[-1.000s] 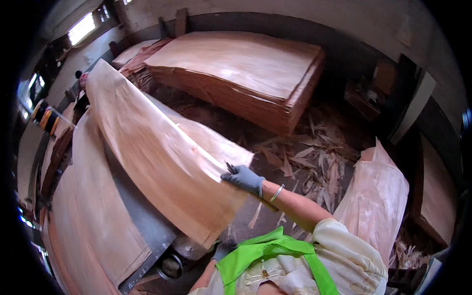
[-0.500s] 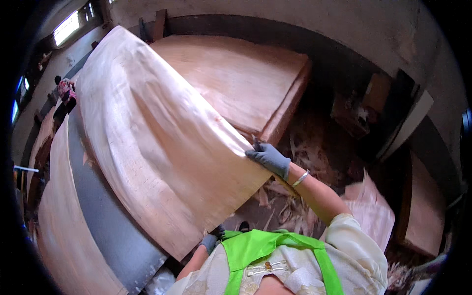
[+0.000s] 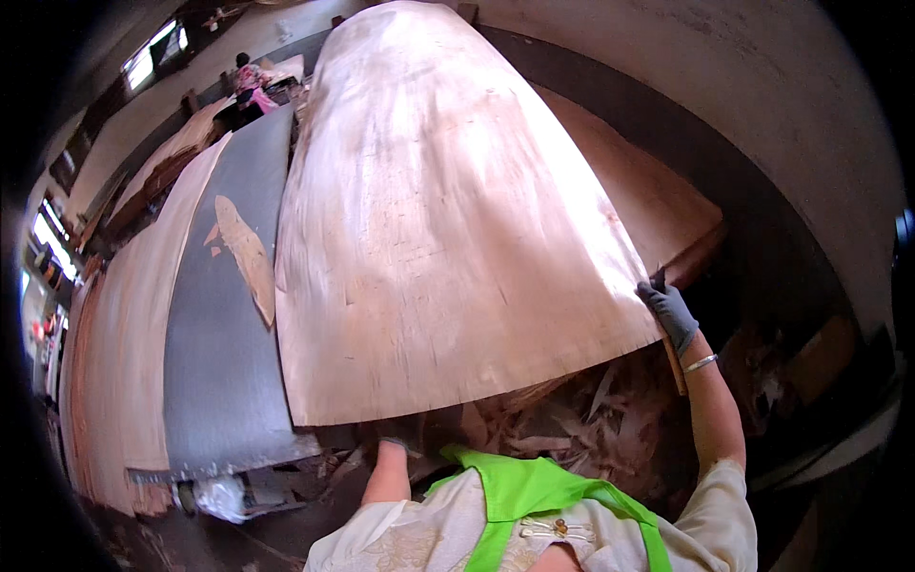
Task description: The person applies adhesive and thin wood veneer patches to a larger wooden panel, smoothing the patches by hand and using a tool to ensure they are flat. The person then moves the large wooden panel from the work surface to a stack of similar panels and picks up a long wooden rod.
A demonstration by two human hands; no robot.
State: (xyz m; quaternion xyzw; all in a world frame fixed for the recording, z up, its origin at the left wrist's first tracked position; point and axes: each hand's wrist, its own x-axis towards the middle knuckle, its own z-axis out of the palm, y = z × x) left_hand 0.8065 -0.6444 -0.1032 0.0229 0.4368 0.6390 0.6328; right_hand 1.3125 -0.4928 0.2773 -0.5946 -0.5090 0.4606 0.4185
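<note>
A large thin sheet of wood veneer, pale brown, is lifted in front of me and fills the middle of the view. My right hand, in a grey glove, grips its lower right corner. My left hand, also gloved, holds the sheet's bottom edge from beneath and is mostly hidden by it. Both arms reach up from a cream shirt with a green strap.
A dark grey conveyor belt runs on the left with a veneer scrap on it. Stacked veneer lies further left, another stack at right. Wood scraps litter the floor. A person stands far back.
The veneer sheet has swung up and to the right off the belt, now covering most of the view. My right hand rose and moved right with its corner.
</note>
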